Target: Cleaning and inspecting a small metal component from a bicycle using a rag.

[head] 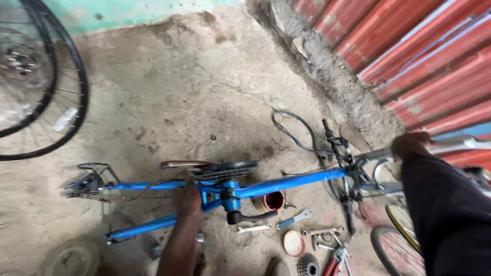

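Head view looks down on a blue metal bicycle frame (286,183) lying upside down on the rough concrete floor (194,97). At the frame's middle, the left hand (187,202) rests on the blue tube beside the bottom bracket, fingers curled over it; how tightly they close I cannot tell. Just right of that hand sit the black toothed chainring (227,170) and the dark crank arm (250,217). Well to the right, the right hand (409,143), at the end of a dark sleeve (450,214), closes around a silver metal tube (455,144) near the frame's front end, next to the black brake cables (296,135).

Between the hands, on the floor, lie a small red-lined tin can (271,201), a blue-grey flat spanner (294,219), a round orange lid (294,243), a dark cog cluster (307,265) and red-handled pliers (335,263). Far left of the left hand stand two black spoked wheels (61,97).
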